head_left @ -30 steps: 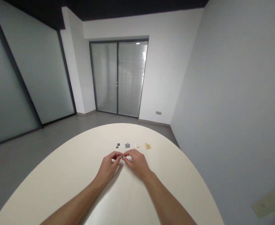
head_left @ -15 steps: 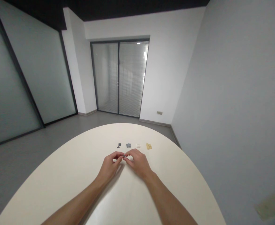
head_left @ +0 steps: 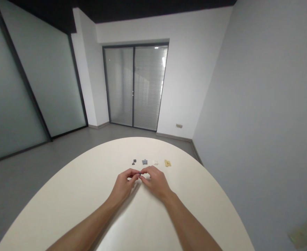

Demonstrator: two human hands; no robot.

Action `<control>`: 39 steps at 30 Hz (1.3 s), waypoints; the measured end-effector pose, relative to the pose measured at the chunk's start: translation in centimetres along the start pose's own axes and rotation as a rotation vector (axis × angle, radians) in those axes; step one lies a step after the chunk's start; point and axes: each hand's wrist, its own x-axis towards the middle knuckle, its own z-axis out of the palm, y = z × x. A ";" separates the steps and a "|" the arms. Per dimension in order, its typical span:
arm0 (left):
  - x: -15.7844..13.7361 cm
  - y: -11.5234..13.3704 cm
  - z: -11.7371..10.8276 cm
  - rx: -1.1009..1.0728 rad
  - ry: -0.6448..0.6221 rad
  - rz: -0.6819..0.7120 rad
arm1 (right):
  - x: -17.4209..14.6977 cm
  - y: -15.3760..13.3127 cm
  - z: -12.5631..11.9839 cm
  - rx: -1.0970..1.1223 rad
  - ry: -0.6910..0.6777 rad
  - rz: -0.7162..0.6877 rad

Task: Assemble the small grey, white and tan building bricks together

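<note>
My left hand (head_left: 125, 181) and my right hand (head_left: 153, 179) meet over the table, fingertips almost touching. Between them is a small dark piece (head_left: 140, 173), pinched by both hands; most of it is covered by the fingers, and its exact kind is too small to make out. Just beyond the hands lie little groups of pieces in a row: black pieces (head_left: 135, 161), blue-grey pieces (head_left: 144, 162), white pieces (head_left: 155, 162) and tan-yellow pieces (head_left: 167, 163).
The round cream table (head_left: 90, 177) fills the foreground, its curved edge running around the row of pieces. Past it are the grey floor (head_left: 72, 146), a glass door with blinds (head_left: 146, 90), frosted panels on the left and a plain wall (head_left: 268, 104) on the right.
The whole view has shifted slightly, so things sit a little further right. Both hands keep their pinch on the dark piece, of which a bit more shows.
</note>
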 end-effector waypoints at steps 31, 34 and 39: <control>0.0 0.2 -0.1 -0.014 -0.008 -0.005 | 0.0 0.2 -0.2 0.042 0.033 -0.012; 0.0 0.3 -0.2 0.013 0.002 0.000 | 0.1 0.0 -0.3 0.031 0.024 -0.004; 0.0 0.2 -0.2 0.036 -0.005 0.011 | 0.2 -0.3 -0.5 0.017 0.002 0.006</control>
